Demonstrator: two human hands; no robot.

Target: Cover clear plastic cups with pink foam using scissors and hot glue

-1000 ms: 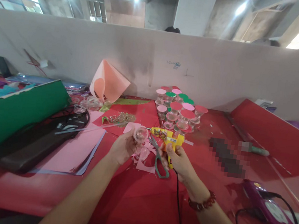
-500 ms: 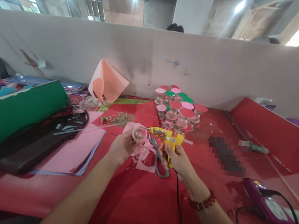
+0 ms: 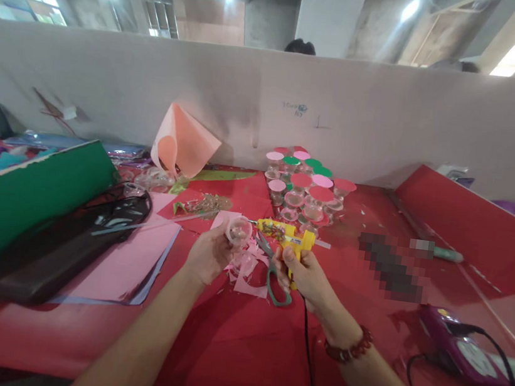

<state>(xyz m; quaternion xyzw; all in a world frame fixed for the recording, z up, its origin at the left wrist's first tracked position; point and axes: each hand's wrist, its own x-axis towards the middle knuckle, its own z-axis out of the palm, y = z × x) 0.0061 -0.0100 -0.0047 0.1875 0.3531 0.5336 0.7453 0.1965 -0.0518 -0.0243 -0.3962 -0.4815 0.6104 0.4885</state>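
Yellow glue gun (image 3: 298, 248), label (image 3: 296, 240) illegible, and clear cup (image 3: 238, 232) pinched in 2 hands (image 3: 307, 274), “167” (image 3: 299, 113) on wall (image 3: 372, 113).

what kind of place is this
Probably a craft workshop: the right hand holds a yellow glue gun, clear cup-like pieces topped with coloured discs stand grouped, and pink sheets lie on the red tabletop.

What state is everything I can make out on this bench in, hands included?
Left hand: closed around a clear cup
Clear cup: raised beside the gun's nozzle, contact unclear
Right hand: gripping the glue gun
Glue gun: held up, clear stick jutting from its rear
Scissors: partly hidden by the right hand
Disc-topped cups: clustered
Peach sheet: curled, upright
Pink paper: lying flat
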